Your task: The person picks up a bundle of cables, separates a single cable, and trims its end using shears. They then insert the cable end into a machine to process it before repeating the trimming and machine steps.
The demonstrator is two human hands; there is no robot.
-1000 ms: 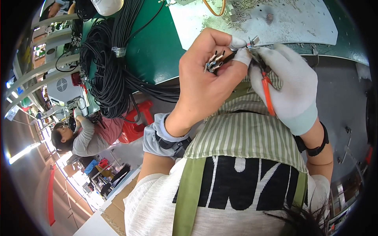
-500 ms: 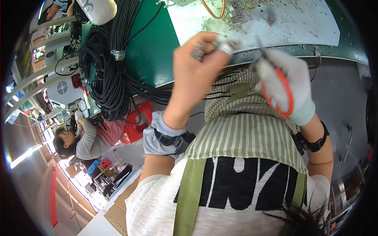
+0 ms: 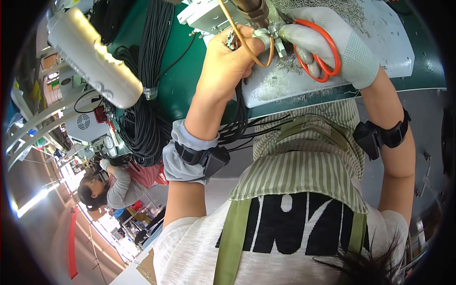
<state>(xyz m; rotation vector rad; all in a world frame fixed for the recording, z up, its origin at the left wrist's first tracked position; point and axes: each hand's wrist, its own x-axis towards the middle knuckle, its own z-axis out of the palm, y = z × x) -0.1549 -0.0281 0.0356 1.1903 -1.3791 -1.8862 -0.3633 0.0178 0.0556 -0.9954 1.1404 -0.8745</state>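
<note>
My left hand (image 3: 225,59), bare with a white wrap at the thumb, is closed around small shiny metal pieces (image 3: 232,41). Its fingertips are beside a metal fixture (image 3: 280,48) under a dark metal spindle (image 3: 253,12). My right hand (image 3: 327,40), in a pale glove, has the red handles of scissors (image 3: 336,57) looped around its fingers. The gloved fingertips reach the same fixture from the right; whether they also pinch a small part there cannot be made out. The scissor blades are mostly hidden. A brown tube (image 3: 242,40) curves over my left fingers.
Bundled black cables (image 3: 140,135) lie on the green table (image 3: 173,90) at left, below a white lamp (image 3: 95,61). Metal scraps (image 3: 349,19) litter a white sheet (image 3: 389,52). A grey metal machine part (image 3: 209,16) stands behind my left hand. Another person (image 3: 126,183) sits at far left.
Both hands have moved forward, from near the table edge to the fixture under the spindle. The red-handled scissors moved with my right hand. The view has shifted, bringing more lamp and machine into sight.
</note>
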